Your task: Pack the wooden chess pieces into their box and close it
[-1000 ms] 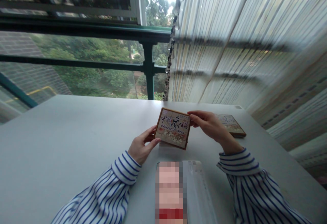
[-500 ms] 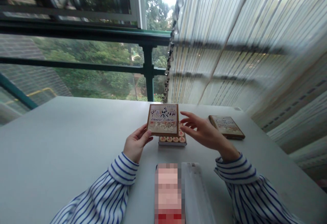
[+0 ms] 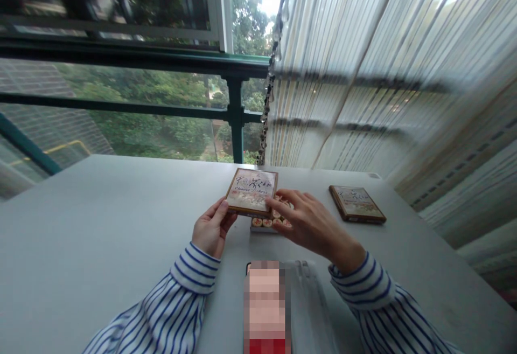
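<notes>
My left hand (image 3: 210, 231) grips the lower left corner of a Chinese chess box lid (image 3: 251, 188), thumb on top and fingers beneath. The lid is tilted above an open box (image 3: 262, 230). Round chess pieces (image 3: 267, 223) with red characters show in rows in that box, partly covered by the lid and my right hand. My right hand (image 3: 313, 222) is at the lid's right side with fingers apart. Its index fingertip reaches the lid's printed face, though I cannot tell whether it presses on it. The other fingers hang over the pieces.
A second Chinese chess box (image 3: 358, 203) lies closed on the white table (image 3: 100, 246), to the right. In front of me are a phone-like item with a pixelated face (image 3: 266, 305) and a clear plastic sleeve (image 3: 311, 300). A railing (image 3: 235, 111) and string curtain (image 3: 343, 74) stand beyond.
My right hand has moved left, from beside the lid to over its right edge and the pieces. The lid has shifted slightly left and tilted flatter in my left hand.
</notes>
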Demonstrator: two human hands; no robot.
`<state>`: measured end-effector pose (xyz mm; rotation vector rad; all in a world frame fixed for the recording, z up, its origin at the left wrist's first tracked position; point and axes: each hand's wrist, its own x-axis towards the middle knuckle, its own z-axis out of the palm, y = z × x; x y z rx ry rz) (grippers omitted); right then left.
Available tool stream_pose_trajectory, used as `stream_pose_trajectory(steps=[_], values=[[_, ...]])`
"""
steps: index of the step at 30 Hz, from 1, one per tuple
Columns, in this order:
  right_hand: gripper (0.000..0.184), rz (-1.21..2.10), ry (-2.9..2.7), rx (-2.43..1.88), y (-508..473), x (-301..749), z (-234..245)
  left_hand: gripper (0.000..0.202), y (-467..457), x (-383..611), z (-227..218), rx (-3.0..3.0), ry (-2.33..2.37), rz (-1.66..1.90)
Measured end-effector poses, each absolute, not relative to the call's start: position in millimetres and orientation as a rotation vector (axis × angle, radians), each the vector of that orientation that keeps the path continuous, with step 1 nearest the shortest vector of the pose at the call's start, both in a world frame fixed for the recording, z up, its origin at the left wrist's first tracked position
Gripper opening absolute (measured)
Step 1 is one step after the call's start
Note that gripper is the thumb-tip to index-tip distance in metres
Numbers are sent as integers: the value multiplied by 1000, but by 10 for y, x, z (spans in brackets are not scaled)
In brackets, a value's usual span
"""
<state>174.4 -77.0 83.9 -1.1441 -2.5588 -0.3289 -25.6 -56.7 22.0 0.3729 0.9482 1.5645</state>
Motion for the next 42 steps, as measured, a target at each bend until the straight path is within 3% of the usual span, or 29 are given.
stream_pose_trajectory(steps=[5,14,19,34,42], values=[[29,-501,-2555,-1072,-768,1731,865,15,-575,-258,210,407,938,1485],[32,-387,-2519,-972,-678,1862,820,49,-588,-275,121,937,1091,1506],[34,-266,-2455,-952,-651,1932,830,56,-589,-305,44,1315,1130,1567],[33,94,-2362,-900,-678,1912,897,28,-602,-439,219,1550,1175,1743],[30,48,-2348,-946,-659,1976,911,35,-628,-463,226,1706,1068,1668]])
